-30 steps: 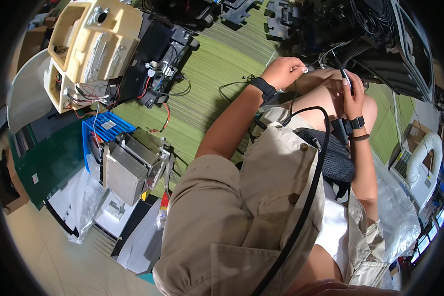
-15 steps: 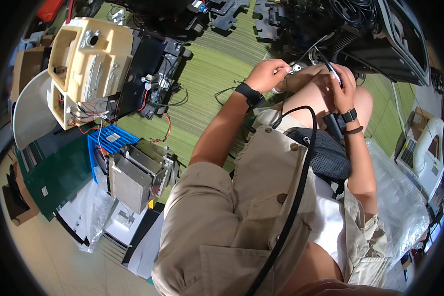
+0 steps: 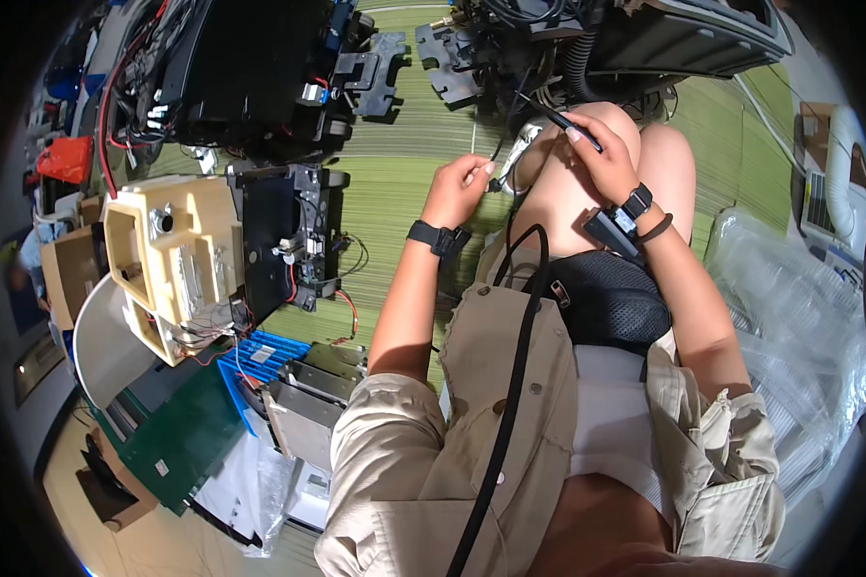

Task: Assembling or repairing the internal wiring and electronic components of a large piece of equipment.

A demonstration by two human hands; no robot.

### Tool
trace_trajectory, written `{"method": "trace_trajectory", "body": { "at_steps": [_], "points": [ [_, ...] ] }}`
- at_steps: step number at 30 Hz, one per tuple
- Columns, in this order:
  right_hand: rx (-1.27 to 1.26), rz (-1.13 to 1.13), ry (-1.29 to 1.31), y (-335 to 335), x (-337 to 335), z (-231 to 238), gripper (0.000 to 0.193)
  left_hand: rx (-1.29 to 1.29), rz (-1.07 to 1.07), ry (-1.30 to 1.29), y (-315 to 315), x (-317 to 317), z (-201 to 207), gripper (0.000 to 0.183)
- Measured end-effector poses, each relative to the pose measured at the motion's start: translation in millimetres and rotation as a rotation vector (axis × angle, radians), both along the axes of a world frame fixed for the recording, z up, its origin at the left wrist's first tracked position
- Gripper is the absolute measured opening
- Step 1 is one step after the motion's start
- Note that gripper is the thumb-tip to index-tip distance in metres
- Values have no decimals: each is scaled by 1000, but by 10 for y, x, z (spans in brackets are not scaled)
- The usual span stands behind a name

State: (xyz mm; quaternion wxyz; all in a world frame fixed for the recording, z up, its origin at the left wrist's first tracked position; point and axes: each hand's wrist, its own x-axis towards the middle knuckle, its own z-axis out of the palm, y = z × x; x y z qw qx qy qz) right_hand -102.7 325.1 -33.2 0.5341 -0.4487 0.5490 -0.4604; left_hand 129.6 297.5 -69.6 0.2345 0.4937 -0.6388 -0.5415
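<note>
My left hand [image 3: 457,192] is closed, thumb and forefinger pinching a thin black cable [image 3: 498,146] beside my bent knee. A small dark piece [image 3: 494,185] shows just under those fingertips; its kind is too small to tell. My right hand [image 3: 601,159] is wrapped round a slim black pen-shaped tool [image 3: 579,130] above my thigh. The tool's narrow end points up and left, toward the dark machine parts. Both wrists wear black bands with small boxes, and a black pouch [image 3: 611,300] rests on my lap.
Black machinery with a ribbed hose [image 3: 577,67] stands ahead. To the left are a cream plastic housing [image 3: 178,255] with loose wires, a blue grate [image 3: 265,356] and a metal box [image 3: 303,413]. Clear plastic wrap [image 3: 789,317] lies at right. A thick black cable [image 3: 515,385] crosses my front.
The view has shifted, showing more black machinery at upper left. Both hands appear farther left in the picture; my left hand sits lower, and the right keeps the pen-shaped tool.
</note>
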Motion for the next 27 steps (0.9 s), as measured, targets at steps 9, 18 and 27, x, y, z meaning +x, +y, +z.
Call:
{"method": "trace_trajectory", "body": {
  "at_steps": [9, 18, 27],
  "points": [
    [59, -73, 88, -28, -56, 27, 26, -198, 134, -132, -69, -39, -32, 20],
    [250, -96, -383, 4, -367, 192, 29, -455, 221, -206, -213, -42, 277, 31],
    [-117, -222, -509, 521, -1239, 685, 37, -592, 161, -105, -598, -474, 883, 36]
  ]
}}
